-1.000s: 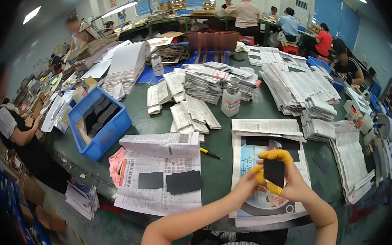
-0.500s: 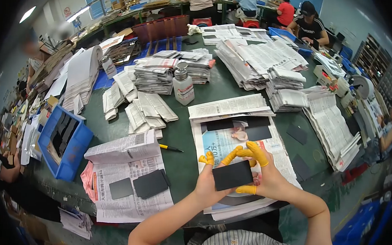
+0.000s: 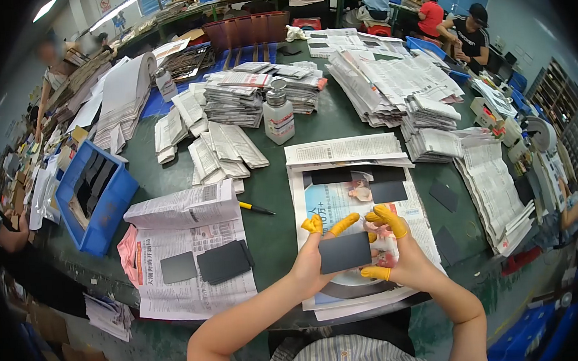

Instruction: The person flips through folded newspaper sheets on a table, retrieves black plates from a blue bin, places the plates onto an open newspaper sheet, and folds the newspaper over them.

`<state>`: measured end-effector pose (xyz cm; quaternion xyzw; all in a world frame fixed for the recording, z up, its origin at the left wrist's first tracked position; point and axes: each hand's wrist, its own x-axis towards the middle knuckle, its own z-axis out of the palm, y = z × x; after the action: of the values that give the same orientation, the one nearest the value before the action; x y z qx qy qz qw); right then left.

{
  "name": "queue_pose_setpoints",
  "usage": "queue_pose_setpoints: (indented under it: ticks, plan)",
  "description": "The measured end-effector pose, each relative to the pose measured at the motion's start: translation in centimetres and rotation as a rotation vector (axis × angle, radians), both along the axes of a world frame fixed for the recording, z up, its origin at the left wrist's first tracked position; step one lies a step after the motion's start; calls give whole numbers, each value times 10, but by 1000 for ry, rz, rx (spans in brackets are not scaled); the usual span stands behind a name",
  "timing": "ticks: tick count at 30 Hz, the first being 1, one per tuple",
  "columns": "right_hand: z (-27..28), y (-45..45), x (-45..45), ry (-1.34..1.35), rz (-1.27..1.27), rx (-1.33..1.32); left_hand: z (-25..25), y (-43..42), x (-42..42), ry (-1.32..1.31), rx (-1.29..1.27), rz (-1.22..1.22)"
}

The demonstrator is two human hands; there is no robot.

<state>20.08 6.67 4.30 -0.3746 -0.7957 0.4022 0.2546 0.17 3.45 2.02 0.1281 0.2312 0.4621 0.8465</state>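
Observation:
My left hand [image 3: 309, 264] grips a thin dark rectangular plate [image 3: 345, 254] by its left side, above an open newspaper [image 3: 419, 229]. Yellow finger cots cover several fingertips on both hands. Just right of the plate, my right hand [image 3: 408, 260] is open, thumb and fingers spread apart. More dark plates [image 3: 388, 191] lie on the upper part of this newspaper, partly under its folded edge. On a second newspaper [image 3: 197, 298] to the left rest a small pile of dark plates [image 3: 224, 262] and a single greyer plate [image 3: 178, 268].
A blue bin [image 3: 101, 241] with dark pieces stands at left. A yellow-and-black pen [image 3: 257, 209] lies between the newspapers. Behind are a metal-topped bottle [image 3: 278, 118], folded newspaper bundles [image 3: 233, 104] and a large newspaper stack [image 3: 389, 82]. Loose dark plates [image 3: 443, 197] lie at right. Other people sit farther back.
The plate in my left hand has tilted, its face now looking lighter grey. My right hand has shifted slightly right, its fingers farther from the plate. The whole view has shifted a little.

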Motion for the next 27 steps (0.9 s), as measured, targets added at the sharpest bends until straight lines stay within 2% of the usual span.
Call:
queue_pose_setpoints:
  ticks: [2,3,5,6,7,9,13,15,17,19,23,27]
  plan:
    - [9,0,-4,-188,24,265,0,-1,0,44,-27,26]
    - [15,0,-7,-187,44,268,1,-2,0,86,-56,47]
    - [23,2,-16,-391,94,368,-13,0,2,124,-150,106]
    - [21,4,-19,-432,156,602,-14,1,1,75,-79,78]
    - [21,7,-20,-416,187,611,-17,2,1,30,-7,52]
    - [29,13,-23,-385,209,567,-18,3,2,-7,-61,83]
    - [75,14,-47,-231,46,752,-27,11,-2,-52,47,211]
    - [85,21,-66,-162,67,773,-37,18,-5,14,92,178]
    - [86,25,-93,-141,184,685,-29,12,-1,382,268,264]
    - [82,22,-126,-256,357,646,-91,24,11,260,390,307]
    - [30,11,-184,-306,592,607,-98,35,6,98,351,209]
    - [6,2,-208,-284,624,656,-105,40,5,-131,268,45]
